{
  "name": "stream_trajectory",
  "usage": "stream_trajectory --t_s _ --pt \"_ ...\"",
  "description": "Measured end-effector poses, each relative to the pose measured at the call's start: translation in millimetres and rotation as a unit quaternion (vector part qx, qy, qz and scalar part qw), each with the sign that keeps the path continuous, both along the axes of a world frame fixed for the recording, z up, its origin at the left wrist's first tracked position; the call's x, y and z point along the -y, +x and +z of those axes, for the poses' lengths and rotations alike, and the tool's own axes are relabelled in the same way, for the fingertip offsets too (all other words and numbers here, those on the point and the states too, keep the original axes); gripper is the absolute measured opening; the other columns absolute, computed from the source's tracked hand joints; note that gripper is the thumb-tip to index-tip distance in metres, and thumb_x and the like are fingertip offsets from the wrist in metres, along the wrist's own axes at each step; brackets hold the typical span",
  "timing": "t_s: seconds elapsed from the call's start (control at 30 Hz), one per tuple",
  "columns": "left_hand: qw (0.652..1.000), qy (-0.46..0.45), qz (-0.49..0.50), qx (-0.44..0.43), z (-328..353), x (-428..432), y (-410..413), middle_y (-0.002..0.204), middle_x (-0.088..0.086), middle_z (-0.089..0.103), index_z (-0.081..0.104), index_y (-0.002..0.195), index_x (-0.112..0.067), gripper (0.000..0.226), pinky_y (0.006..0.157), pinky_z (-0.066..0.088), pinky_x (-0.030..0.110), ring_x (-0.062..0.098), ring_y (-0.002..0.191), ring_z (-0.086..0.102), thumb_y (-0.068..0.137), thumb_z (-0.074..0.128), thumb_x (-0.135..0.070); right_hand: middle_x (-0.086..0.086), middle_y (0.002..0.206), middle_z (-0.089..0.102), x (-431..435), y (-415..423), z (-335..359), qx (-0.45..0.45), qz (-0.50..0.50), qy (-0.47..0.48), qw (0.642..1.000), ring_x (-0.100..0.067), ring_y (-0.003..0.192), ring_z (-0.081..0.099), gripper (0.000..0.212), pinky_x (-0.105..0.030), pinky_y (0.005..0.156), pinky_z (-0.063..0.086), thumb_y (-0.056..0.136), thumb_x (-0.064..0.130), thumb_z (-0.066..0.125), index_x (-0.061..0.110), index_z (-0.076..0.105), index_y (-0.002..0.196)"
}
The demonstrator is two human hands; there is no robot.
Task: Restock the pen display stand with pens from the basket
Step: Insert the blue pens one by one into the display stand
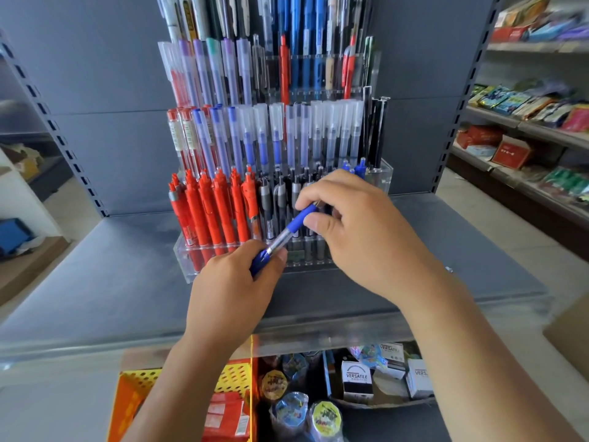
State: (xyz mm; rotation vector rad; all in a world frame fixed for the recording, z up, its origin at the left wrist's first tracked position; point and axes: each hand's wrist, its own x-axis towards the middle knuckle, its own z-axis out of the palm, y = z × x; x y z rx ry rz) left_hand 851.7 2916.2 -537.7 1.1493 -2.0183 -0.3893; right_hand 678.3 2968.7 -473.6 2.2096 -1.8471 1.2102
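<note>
A blue pen (287,232) with a clear barrel is held slanted between both hands in front of the display stand. My left hand (237,282) grips its lower blue end. My right hand (360,231) pinches its upper blue end with thumb and fingers. The clear acrylic pen display stand (381,178) rises in tiers on the grey shelf (111,275). Its front row holds red pens (210,208) on the left and black-grey pens (271,202) in the middle, partly hidden by my right hand. A few blue pens (355,167) show behind my right hand. A yellow-orange perforated basket (134,393) sits below the shelf.
Higher tiers hold capped blue, red and clear pens (255,132). Under the shelf lie tape rolls (323,417) and small white boxes (357,376). Another shelf unit with packaged goods (526,100) stands at the right. A cardboard box (570,330) is at the right edge.
</note>
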Motion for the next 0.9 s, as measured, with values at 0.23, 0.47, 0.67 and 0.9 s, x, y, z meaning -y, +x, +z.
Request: stream_trajectory --t_s 0.23,0.47,0.67,0.9 --pt "1.000 -0.010 -0.004 -0.001 -1 1 1 0.047 -0.001 0.044 0.047 0.065 -0.023 0.039 0.044 0.031 0.033 0.018 0.042 0.039 0.091 0.053 -0.050 0.009 0.100 0.060 -4 12 -1 -0.092 -0.052 -0.079 0.991 -0.017 0.098 0.053 0.013 -0.030 0.096 0.031 0.087 0.017 0.068 0.023 0.074 0.096" --pt "1.000 -0.011 -0.007 -0.010 1 0 1 0.053 -0.011 0.051 0.054 0.071 -0.028 0.015 0.046 0.027 0.027 0.011 0.047 0.044 0.085 0.058 -0.026 0.015 0.101 0.060 0 33 -13 -0.177 -0.034 -0.046 0.983 -0.014 0.104 0.054 0.010 -0.039 0.101 0.017 0.085 0.029 0.071 0.032 0.074 0.094" --pt "1.000 -0.017 -0.012 -0.019 0 0 0 0.053 -0.011 0.050 0.049 0.068 -0.031 0.019 0.046 0.027 0.026 0.010 0.047 0.045 0.083 0.059 -0.028 0.016 0.103 0.061 0 35 -14 -0.206 -0.030 -0.013 0.978 -0.017 0.106 0.052 0.016 -0.046 0.105 0.014 0.089 0.026 0.071 0.039 0.074 0.098" --pt "1.000 -0.008 -0.006 -0.027 -2 3 1 0.055 -0.005 0.056 0.061 0.076 -0.025 0.017 0.049 0.041 0.037 0.015 0.051 0.050 0.089 0.063 -0.036 0.014 0.087 0.061 -1 32 -6 -0.224 -0.050 -0.030 0.973 -0.015 0.096 0.055 0.036 -0.043 0.106 0.013 0.069 0.004 0.082 0.032 0.068 0.085"
